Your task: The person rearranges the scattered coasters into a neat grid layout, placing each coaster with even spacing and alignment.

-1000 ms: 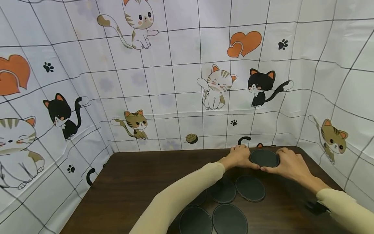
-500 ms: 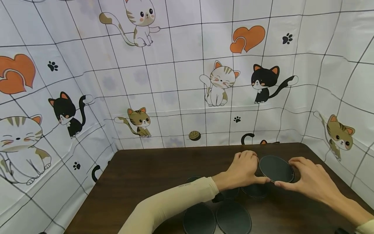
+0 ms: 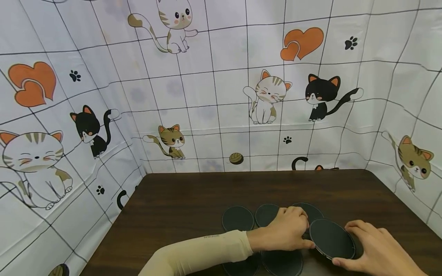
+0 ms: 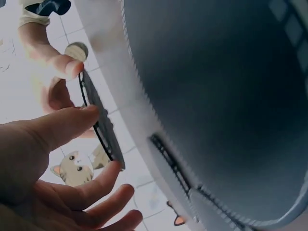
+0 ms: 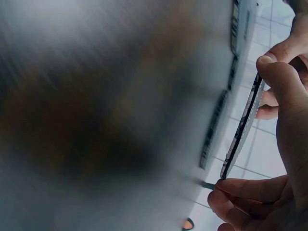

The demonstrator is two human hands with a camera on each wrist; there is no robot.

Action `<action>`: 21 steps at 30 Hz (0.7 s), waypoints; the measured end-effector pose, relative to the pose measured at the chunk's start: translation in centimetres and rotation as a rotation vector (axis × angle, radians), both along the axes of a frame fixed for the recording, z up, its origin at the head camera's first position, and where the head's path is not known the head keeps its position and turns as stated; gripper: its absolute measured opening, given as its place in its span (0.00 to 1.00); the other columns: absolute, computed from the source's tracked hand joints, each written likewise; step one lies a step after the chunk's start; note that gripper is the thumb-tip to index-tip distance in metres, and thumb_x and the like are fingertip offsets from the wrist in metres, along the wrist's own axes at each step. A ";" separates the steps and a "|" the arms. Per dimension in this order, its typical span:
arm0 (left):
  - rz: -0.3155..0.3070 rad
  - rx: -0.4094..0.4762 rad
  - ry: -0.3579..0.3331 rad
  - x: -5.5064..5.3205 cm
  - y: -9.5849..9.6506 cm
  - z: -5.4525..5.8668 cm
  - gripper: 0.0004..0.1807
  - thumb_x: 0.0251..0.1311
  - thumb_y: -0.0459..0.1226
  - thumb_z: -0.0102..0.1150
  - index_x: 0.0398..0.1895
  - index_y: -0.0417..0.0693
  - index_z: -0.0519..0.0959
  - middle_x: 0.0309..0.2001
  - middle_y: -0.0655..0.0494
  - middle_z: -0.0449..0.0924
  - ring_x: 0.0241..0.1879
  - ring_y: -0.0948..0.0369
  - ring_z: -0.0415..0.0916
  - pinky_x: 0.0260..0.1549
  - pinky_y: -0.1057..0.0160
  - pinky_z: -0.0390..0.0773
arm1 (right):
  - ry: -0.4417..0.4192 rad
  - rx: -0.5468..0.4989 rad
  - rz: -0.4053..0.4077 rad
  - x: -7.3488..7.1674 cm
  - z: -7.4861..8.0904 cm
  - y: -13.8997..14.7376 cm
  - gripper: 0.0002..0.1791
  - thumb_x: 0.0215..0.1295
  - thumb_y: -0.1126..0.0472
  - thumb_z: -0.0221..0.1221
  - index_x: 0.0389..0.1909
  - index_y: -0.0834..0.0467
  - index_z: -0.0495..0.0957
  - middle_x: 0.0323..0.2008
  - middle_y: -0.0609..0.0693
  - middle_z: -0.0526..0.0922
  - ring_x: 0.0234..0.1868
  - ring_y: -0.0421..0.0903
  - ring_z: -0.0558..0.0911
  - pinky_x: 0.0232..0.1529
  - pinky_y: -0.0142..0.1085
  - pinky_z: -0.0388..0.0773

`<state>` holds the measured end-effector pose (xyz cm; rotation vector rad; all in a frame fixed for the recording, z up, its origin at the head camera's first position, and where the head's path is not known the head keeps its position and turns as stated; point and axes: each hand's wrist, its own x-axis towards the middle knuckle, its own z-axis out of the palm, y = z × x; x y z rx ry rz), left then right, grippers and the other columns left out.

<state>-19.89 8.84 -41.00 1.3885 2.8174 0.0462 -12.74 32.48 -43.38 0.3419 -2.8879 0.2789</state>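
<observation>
Both hands hold one dark round coaster [image 3: 331,238] with a stitched edge, tilted over the right part of the table. My left hand [image 3: 289,230] grips its left edge between thumb and fingers. On the opposite edge are the thumb and fingertips of my right hand [image 3: 374,247]. Side-on in the left wrist view, the held coaster [image 4: 102,122] shows a thin rim pinched from both ends. Matching coasters lie in rows on the table, among them a back-left one [image 3: 238,218], a back-middle one [image 3: 266,214] and a back-right one [image 3: 309,210]. The left hand and forearm partly cover the nearer coasters.
The dark brown wooden table [image 3: 179,199] runs back to a white gridded curtain [image 3: 214,92] printed with cats and hearts. In the left wrist view, a large coaster surface [image 4: 221,106] fills the right side, close to the camera.
Both hands have brought the held coaster from the table's back right toward me, beside the other coasters. More of the back row shows now. The head view has turned slightly left.
</observation>
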 end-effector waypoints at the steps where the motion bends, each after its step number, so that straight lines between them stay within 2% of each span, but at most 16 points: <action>1: 0.001 -0.011 -0.015 0.2 -0.1 -0.2 0.17 0.51 0.64 0.54 0.32 0.68 0.75 0.55 0.70 0.61 0.56 0.69 0.57 0.52 0.61 0.60 | -0.019 0.003 0.005 0.2 -0.4 -0.1 0.43 0.35 0.26 0.63 0.41 0.60 0.79 0.45 0.55 0.74 0.40 0.56 0.76 0.36 0.57 0.67; 6: -0.006 -0.105 -0.031 0.8 -0.3 -1.1 0.19 0.50 0.66 0.53 0.34 0.68 0.77 0.55 0.71 0.60 0.55 0.70 0.55 0.50 0.62 0.60 | -0.047 0.005 0.041 0.6 -2.0 -0.2 0.40 0.37 0.30 0.66 0.42 0.58 0.78 0.45 0.54 0.74 0.39 0.55 0.76 0.35 0.58 0.69; 9: -0.024 -0.131 -0.030 1.0 -0.4 -1.4 0.20 0.51 0.66 0.51 0.36 0.68 0.78 0.54 0.71 0.60 0.54 0.70 0.56 0.49 0.63 0.60 | -0.089 0.012 0.066 0.5 -2.5 0.2 0.39 0.39 0.31 0.66 0.42 0.59 0.78 0.45 0.55 0.73 0.39 0.55 0.75 0.34 0.56 0.70; 14: -0.056 -0.131 -0.051 1.1 -0.8 -1.6 0.16 0.53 0.64 0.52 0.25 0.68 0.76 0.55 0.72 0.59 0.53 0.70 0.55 0.48 0.65 0.59 | -0.131 0.053 0.162 -0.1 -3.0 1.2 0.42 0.37 0.31 0.66 0.43 0.62 0.77 0.45 0.56 0.72 0.38 0.55 0.75 0.33 0.49 0.72; 17: -0.077 -0.131 -0.081 1.1 -1.0 -1.7 0.17 0.55 0.62 0.52 0.19 0.67 0.74 0.55 0.72 0.59 0.52 0.71 0.56 0.45 0.66 0.60 | -0.126 0.070 0.188 -0.1 -3.3 1.5 0.44 0.35 0.29 0.65 0.43 0.63 0.76 0.45 0.56 0.72 0.38 0.56 0.75 0.33 0.49 0.72; 21: -0.084 -0.141 -0.111 1.0 -1.2 -1.7 0.18 0.55 0.61 0.53 0.16 0.67 0.74 0.55 0.72 0.60 0.51 0.71 0.58 0.43 0.67 0.61 | -0.123 0.101 0.205 -0.3 -3.5 1.3 0.45 0.36 0.27 0.61 0.43 0.62 0.77 0.45 0.55 0.72 0.38 0.56 0.75 0.31 0.46 0.71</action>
